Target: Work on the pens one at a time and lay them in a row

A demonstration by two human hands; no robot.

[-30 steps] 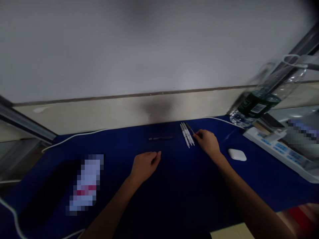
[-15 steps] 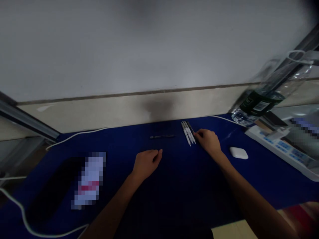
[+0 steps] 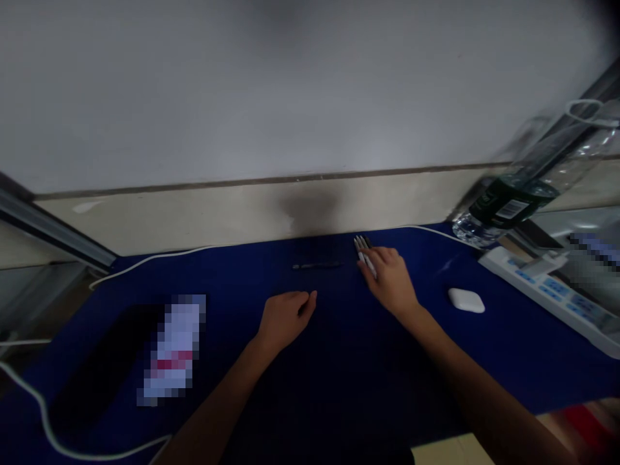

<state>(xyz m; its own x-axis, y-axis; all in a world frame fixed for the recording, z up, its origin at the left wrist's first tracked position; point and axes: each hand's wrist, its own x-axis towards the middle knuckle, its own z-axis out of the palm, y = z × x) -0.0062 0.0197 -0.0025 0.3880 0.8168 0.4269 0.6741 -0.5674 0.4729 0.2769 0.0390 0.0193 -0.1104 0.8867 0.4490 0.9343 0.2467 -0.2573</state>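
Several slim pens lie side by side on the blue table, white ones (image 3: 358, 243) on the left and a black pen (image 3: 368, 242) at the right edge. My right hand (image 3: 390, 278) lies over their near half, fingers stretched across and touching them, thumb at their left side; it covers their near ends. A single dark pen (image 3: 317, 265) lies crosswise to the left of this row, apart from both hands. My left hand (image 3: 285, 316) rests on the table below that dark pen, fingers loosely curled in and nothing visible in them.
A white earbud case (image 3: 466, 300) sits right of my right hand. Beyond it are a white power strip (image 3: 547, 287) and a large clear bottle (image 3: 513, 200) with a green label. At left lie a blurred-out phone-like thing (image 3: 177, 349), a dark shape and a white cable (image 3: 43, 407).
My right hand has moved left from the black pen's right side onto the row of pens, and its fingers have spread over them. My left hand has stayed where it was.
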